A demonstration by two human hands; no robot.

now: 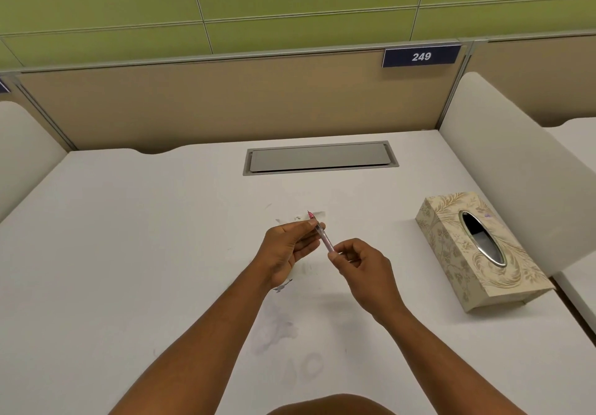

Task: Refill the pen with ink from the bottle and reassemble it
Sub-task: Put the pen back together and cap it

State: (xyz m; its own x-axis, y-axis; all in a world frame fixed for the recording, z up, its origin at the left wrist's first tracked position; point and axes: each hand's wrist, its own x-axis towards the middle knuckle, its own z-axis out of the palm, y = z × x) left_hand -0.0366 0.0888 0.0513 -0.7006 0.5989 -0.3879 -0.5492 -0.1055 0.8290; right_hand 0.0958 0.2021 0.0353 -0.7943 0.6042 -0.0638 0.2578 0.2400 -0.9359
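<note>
White desk, tissue box well right (cable hatch beyond), pen pinched in both hands' grip: left, right.

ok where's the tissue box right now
The tissue box sits on the white desk at the right side of the head view, to the right of both hands, near the white side divider.

The scene is evenly and brightly lit from above, with no harsh glare. Only soft, faint shadows are cast on the white table, the clearest one under the tissue box. Wide-angle distortion is seen toward the edges, where the partition lines are bent. The centre is rendered fairly sharp, though fine detail is slightly smeared and the number plate is mildly soft.
</note>
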